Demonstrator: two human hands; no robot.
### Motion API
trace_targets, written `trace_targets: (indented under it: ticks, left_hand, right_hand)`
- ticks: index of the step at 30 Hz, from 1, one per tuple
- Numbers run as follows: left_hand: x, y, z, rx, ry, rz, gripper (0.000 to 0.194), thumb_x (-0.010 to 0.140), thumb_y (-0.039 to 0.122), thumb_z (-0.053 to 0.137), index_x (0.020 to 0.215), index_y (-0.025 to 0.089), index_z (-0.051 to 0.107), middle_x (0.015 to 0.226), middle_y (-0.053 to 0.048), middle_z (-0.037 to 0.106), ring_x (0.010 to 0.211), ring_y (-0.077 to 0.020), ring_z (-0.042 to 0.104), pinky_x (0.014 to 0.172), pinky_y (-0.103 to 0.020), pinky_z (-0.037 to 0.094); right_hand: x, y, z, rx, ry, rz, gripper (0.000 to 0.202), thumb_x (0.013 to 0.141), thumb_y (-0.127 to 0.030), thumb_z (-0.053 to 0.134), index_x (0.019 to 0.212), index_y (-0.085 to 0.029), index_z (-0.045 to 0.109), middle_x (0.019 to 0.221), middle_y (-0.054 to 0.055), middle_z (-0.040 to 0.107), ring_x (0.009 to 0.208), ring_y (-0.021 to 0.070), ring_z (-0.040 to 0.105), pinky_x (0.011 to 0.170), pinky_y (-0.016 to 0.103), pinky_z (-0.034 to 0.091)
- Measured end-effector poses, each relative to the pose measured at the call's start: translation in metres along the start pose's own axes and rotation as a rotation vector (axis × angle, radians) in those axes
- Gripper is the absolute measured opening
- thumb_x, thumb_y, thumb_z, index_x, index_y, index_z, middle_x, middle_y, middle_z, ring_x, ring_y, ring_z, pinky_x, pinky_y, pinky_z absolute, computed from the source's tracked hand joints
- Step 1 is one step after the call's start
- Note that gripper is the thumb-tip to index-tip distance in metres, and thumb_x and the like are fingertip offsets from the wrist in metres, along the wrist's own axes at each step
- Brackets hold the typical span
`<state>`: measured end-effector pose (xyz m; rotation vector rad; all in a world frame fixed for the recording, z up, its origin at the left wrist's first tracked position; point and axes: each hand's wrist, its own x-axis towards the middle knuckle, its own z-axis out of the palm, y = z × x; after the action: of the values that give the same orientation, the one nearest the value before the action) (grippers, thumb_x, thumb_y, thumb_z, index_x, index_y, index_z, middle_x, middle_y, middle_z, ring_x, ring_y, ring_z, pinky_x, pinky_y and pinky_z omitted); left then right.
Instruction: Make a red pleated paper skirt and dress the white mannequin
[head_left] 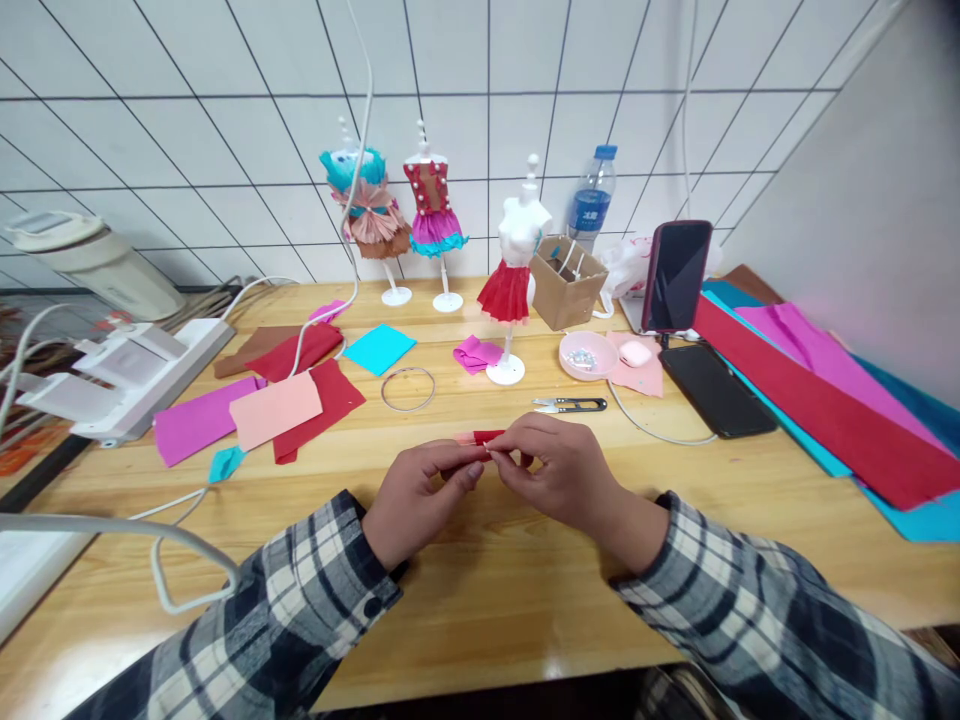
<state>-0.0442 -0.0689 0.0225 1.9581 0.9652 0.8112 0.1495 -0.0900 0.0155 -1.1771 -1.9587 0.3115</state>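
Between both hands, low over the table's middle, is a small folded red strip [489,437] with a pink end. My left hand [427,493] is closed on its left part, thumb and forefinger pinching. My right hand [561,468] pinches at the strip's right side, fingertips touching my left fingertips; a tiny pale bit shows at the pinch, too small to name. Just beyond lie black-handled thread snips [574,405]. A white mini dress form [523,228] wearing a red skirt [506,291] stands behind them. A pink dish [589,356] holds small beads.
Two dressed mini forms [369,205] [435,208] stand by the tiled wall. Crepe paper pieces [196,418] and a power strip [142,385] lie left, with a metal ring [407,389] nearer. Right are a box [559,290], bottle [592,200], phones [677,275] [718,390] and long paper strips [832,400].
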Motion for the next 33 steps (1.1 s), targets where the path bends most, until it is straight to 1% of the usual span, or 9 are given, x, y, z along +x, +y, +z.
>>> trace_targets:
  ticks: [2, 4, 8, 12, 17, 21, 27, 31, 33]
  left_hand:
    - [0.000, -0.001, 0.002, 0.067, 0.027, 0.030, 0.020, 0.086, 0.027, 0.062, 0.099, 0.023, 0.076, 0.088, -0.004, 0.077, 0.078, -0.0161, 0.069, 0.071, -0.026, 0.053]
    - [0.000, -0.002, 0.003, 0.108, 0.067, 0.045, 0.016, 0.085, 0.028, 0.063, 0.092, 0.022, 0.077, 0.081, -0.004, 0.076, 0.072, -0.0151, 0.068, 0.066, -0.025, 0.052]
    - [0.000, -0.003, 0.003, 0.139, 0.135, 0.058, 0.013, 0.084, 0.028, 0.065, 0.082, 0.020, 0.076, 0.076, -0.003, 0.075, 0.070, -0.0152, 0.068, 0.066, -0.025, 0.052]
    - [-0.001, -0.001, 0.001, 0.127, 0.142, 0.014, 0.016, 0.083, 0.030, 0.066, 0.077, 0.018, 0.074, 0.075, -0.004, 0.074, 0.069, -0.0157, 0.067, 0.065, -0.026, 0.052]
    - [-0.001, 0.000, -0.002, 0.091, 0.135, -0.047, 0.019, 0.081, 0.030, 0.064, 0.071, 0.015, 0.071, 0.067, -0.003, 0.071, 0.062, -0.0142, 0.063, 0.061, -0.024, 0.050]
    - [0.000, 0.002, -0.003, 0.088, 0.137, -0.088, 0.018, 0.077, 0.027, 0.063, 0.066, 0.015, 0.070, 0.062, -0.003, 0.070, 0.057, -0.0134, 0.061, 0.057, -0.023, 0.049]
    - [0.002, 0.003, -0.001, 0.073, 0.092, -0.115, 0.017, 0.076, 0.026, 0.062, 0.072, 0.016, 0.076, 0.067, -0.004, 0.074, 0.059, -0.0146, 0.065, 0.055, -0.022, 0.049]
    - [0.001, 0.002, 0.000, 0.123, 0.095, -0.138, 0.018, 0.075, 0.026, 0.062, 0.070, 0.016, 0.076, 0.060, -0.002, 0.072, 0.052, -0.0122, 0.061, 0.050, -0.019, 0.046]
    - [0.000, 0.003, 0.002, 0.157, 0.104, -0.132, 0.018, 0.074, 0.025, 0.062, 0.067, 0.016, 0.075, 0.057, -0.001, 0.071, 0.050, -0.0112, 0.060, 0.049, -0.018, 0.045]
  right_hand:
    - [0.001, -0.002, 0.003, 0.073, 0.004, 0.093, 0.006, 0.080, -0.019, 0.064, 0.078, -0.020, 0.070, 0.069, 0.000, 0.065, 0.058, 0.0103, 0.057, 0.055, 0.023, 0.043]
    - [0.001, -0.004, 0.006, 0.145, 0.005, 0.163, 0.006, 0.078, -0.018, 0.066, 0.073, -0.020, 0.069, 0.065, -0.002, 0.062, 0.056, 0.0095, 0.054, 0.052, 0.022, 0.041]
    - [-0.001, -0.009, 0.010, 0.258, 0.039, 0.216, 0.006, 0.077, -0.018, 0.066, 0.072, -0.019, 0.068, 0.064, -0.002, 0.061, 0.053, 0.0088, 0.051, 0.050, 0.021, 0.041]
    - [-0.002, -0.012, 0.011, 0.314, 0.040, 0.195, 0.006, 0.080, -0.019, 0.065, 0.080, -0.019, 0.072, 0.070, 0.000, 0.065, 0.054, 0.0085, 0.051, 0.050, 0.021, 0.043]
    - [-0.003, -0.011, 0.010, 0.325, 0.001, 0.123, 0.014, 0.083, -0.017, 0.064, 0.091, -0.020, 0.074, 0.076, 0.003, 0.068, 0.058, 0.0092, 0.055, 0.053, 0.021, 0.045]
    - [-0.005, -0.008, 0.012, 0.279, -0.008, 0.076, 0.015, 0.082, -0.017, 0.065, 0.093, -0.021, 0.074, 0.080, 0.003, 0.070, 0.062, 0.0105, 0.059, 0.056, 0.022, 0.048]
    - [-0.008, -0.005, 0.011, 0.169, 0.006, 0.021, 0.014, 0.085, -0.019, 0.064, 0.094, -0.021, 0.073, 0.082, 0.003, 0.070, 0.065, 0.0113, 0.060, 0.059, 0.023, 0.048]
    - [-0.007, -0.005, 0.010, 0.127, -0.004, 0.010, 0.015, 0.085, -0.020, 0.063, 0.096, -0.022, 0.073, 0.081, 0.002, 0.070, 0.063, 0.0107, 0.059, 0.060, 0.023, 0.048]
    - [-0.007, -0.006, 0.009, 0.121, -0.002, 0.024, 0.014, 0.084, -0.020, 0.063, 0.093, -0.022, 0.073, 0.079, 0.002, 0.069, 0.062, 0.0104, 0.058, 0.059, 0.023, 0.047]
